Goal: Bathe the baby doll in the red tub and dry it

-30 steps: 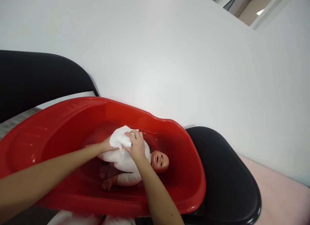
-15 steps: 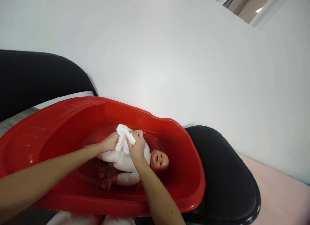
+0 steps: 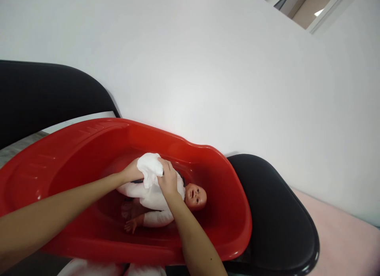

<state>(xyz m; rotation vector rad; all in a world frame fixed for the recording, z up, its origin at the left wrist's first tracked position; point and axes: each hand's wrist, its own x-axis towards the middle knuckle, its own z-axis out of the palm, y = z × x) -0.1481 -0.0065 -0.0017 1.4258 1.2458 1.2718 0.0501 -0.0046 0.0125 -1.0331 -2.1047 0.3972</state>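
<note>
- I'm gripping a bunched white cloth [image 3: 151,167] with both my left hand [image 3: 131,174] and right hand [image 3: 168,179], clamped together.
- Doll [image 3: 166,198] is lying dressed in the red baby tub [image 3: 231,212]; wiping looks barely underway.

**Bright, even light with wide-angle bending**

Soft daylight fills the frame; the white wall [image 3: 208,70] is nearly blown out at centre. The red tub [image 3: 231,228] carries faint glare on its rim. Straight edges bow toward the corners. Forearms at lower left are slightly soft.
</note>
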